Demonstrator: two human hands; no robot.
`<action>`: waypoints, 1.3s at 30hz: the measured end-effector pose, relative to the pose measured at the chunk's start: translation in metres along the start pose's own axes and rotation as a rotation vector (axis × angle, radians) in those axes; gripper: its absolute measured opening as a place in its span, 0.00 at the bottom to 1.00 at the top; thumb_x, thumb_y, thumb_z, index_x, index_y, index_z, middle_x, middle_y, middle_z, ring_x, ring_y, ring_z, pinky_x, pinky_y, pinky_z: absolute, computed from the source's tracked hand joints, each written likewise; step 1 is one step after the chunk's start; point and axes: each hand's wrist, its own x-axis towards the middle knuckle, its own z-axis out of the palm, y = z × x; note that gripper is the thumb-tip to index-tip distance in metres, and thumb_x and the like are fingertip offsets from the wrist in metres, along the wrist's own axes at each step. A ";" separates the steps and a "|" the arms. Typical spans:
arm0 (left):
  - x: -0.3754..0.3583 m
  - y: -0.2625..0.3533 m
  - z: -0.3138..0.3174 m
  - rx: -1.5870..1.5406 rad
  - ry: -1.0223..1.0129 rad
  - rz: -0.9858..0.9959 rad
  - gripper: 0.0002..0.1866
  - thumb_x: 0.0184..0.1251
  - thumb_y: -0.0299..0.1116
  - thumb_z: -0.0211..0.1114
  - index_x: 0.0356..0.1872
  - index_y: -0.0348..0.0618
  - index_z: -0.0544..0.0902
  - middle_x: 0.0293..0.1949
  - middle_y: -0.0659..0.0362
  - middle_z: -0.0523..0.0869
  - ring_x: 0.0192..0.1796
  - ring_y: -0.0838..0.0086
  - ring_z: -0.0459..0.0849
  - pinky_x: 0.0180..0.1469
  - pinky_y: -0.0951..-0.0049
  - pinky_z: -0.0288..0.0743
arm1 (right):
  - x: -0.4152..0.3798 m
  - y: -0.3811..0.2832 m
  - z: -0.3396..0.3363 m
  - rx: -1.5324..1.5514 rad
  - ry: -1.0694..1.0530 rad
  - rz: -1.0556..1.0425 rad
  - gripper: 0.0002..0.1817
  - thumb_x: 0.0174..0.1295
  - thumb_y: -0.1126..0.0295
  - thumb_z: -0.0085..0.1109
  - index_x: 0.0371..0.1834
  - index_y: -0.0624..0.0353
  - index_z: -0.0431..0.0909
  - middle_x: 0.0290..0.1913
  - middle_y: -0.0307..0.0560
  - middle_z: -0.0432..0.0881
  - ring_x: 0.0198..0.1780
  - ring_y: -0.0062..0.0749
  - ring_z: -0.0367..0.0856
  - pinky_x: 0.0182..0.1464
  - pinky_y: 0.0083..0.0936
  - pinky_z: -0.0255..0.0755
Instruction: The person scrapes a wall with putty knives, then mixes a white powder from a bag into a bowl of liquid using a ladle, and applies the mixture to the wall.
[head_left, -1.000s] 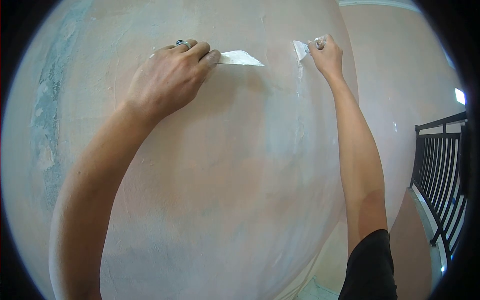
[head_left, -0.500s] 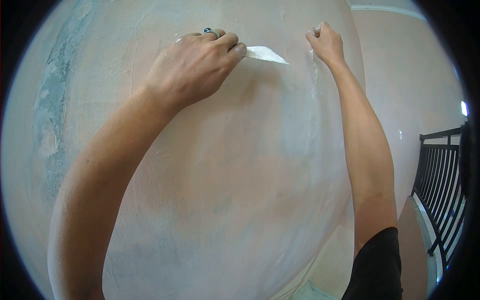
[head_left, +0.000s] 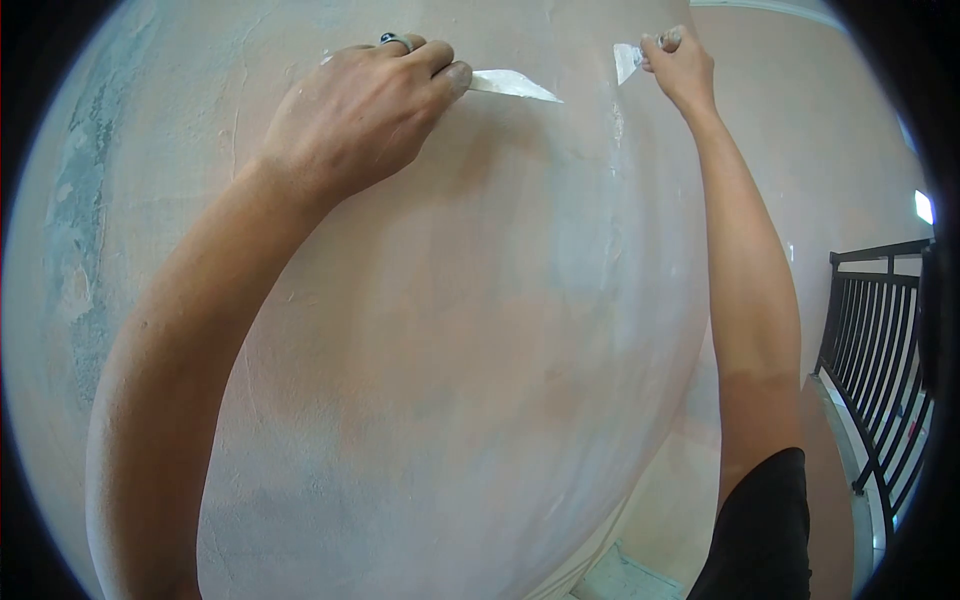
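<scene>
My left hand [head_left: 365, 110], with a ring on one finger, is closed on a putty knife [head_left: 515, 86] whose whitish blade points right in front of the wall. At the upper right, my right hand [head_left: 684, 68] grips a small scraper [head_left: 626, 63] with a white-coated blade, close to the wall. Below that blade, a thin rough line of white filler [head_left: 616, 125] runs down the wall. The handles of both tools are mostly hidden by my fingers.
The painted wall [head_left: 450, 350] fills most of the view, with a grey-blue rough strip [head_left: 85, 230] at the left. A black metal railing [head_left: 870, 330] stands at the right. A pale green surface [head_left: 625, 575] shows at the bottom.
My left hand has shifted slightly left and up with its knife. My right hand has moved right and turned, so the small scraper's blade now shows. The view has shifted a little.
</scene>
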 end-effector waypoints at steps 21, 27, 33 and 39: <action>0.000 0.007 -0.005 0.013 -0.089 -0.062 0.16 0.68 0.31 0.60 0.56 0.48 0.81 0.52 0.57 0.84 0.52 0.64 0.84 0.56 0.65 0.80 | -0.025 0.023 0.008 0.146 -0.072 0.019 0.14 0.62 0.62 0.65 0.37 0.63 0.79 0.35 0.48 0.88 0.38 0.28 0.88 0.44 0.23 0.78; -0.001 0.003 -0.003 0.027 -0.063 -0.010 0.18 0.69 0.31 0.61 0.59 0.51 0.79 0.52 0.58 0.84 0.52 0.65 0.84 0.56 0.66 0.80 | -0.038 0.024 -0.008 0.190 -0.084 -0.045 0.14 0.63 0.64 0.64 0.39 0.66 0.78 0.37 0.49 0.88 0.40 0.26 0.87 0.46 0.22 0.79; 0.001 0.003 -0.009 0.023 -0.059 0.015 0.18 0.68 0.32 0.61 0.59 0.52 0.78 0.51 0.59 0.83 0.51 0.66 0.84 0.57 0.67 0.80 | -0.077 -0.003 -0.037 0.493 -0.112 0.017 0.10 0.64 0.71 0.64 0.40 0.69 0.77 0.41 0.53 0.86 0.43 0.32 0.87 0.50 0.24 0.81; 0.000 -0.002 -0.005 0.011 -0.050 0.050 0.19 0.70 0.32 0.60 0.61 0.53 0.77 0.48 0.58 0.83 0.47 0.67 0.85 0.52 0.69 0.82 | -0.158 -0.016 -0.092 0.908 0.262 0.238 0.08 0.63 0.76 0.64 0.39 0.68 0.76 0.41 0.49 0.83 0.44 0.35 0.85 0.51 0.30 0.84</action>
